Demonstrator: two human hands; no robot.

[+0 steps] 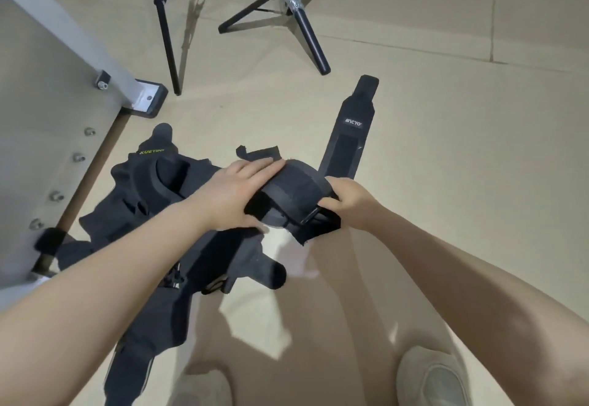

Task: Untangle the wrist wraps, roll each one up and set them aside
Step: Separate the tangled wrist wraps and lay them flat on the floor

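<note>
A black wrist wrap (347, 138) with a white logo lies on the beige floor, its far end flat and its near end curled into a partial roll (291, 189). My left hand (236, 193) holds the roll from the left, fingers laid over its top and thumb underneath. My right hand (345, 203) pinches the roll's right end, fingers curled round the strap. To the left lies a tangled heap of black wraps and straps (165, 195), one with yellow lettering.
Black tripod legs (310, 36) stand on the floor beyond the wrap, a second stand (165, 32) left of them. A grey metal frame with bolts (63, 138) runs along the left. My shoes (430, 377) are at the bottom edge.
</note>
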